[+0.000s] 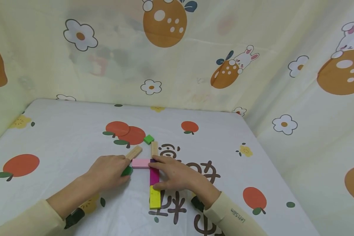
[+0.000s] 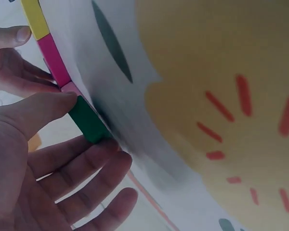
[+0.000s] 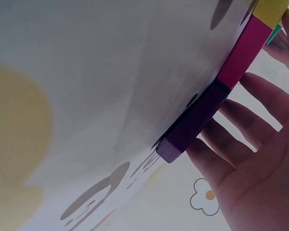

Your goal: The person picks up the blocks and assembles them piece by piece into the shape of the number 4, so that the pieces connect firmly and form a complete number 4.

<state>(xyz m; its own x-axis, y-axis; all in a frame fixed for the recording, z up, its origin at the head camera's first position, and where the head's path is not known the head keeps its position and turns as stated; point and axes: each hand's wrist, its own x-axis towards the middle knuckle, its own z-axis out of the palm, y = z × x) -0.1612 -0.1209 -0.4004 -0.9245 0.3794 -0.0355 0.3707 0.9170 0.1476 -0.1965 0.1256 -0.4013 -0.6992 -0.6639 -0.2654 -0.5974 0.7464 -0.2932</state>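
Note:
My left hand (image 1: 110, 172) pinches a dark green block (image 2: 88, 118) between thumb and fingertips, close to the left end of a pink block (image 1: 140, 163). That pink block reaches toward the row's purple block (image 3: 195, 118). The row continues toward me with a magenta block (image 1: 154, 177) and a yellow block (image 1: 155, 198). My right hand (image 1: 175, 173) lies against this row from the right; its fingers stretch out along the purple and magenta blocks. In the head view its thumb is near where magenta meets yellow.
Beyond the purple block stands a pale wooden block (image 1: 154, 149) in line with it. A second wooden block (image 1: 134, 152) lies slanted past my left fingers. A bright green block (image 1: 148, 139) is farther back. The tablecloth (image 1: 76, 131) has printed fruit; a patterned curtain (image 1: 118, 72) hangs behind.

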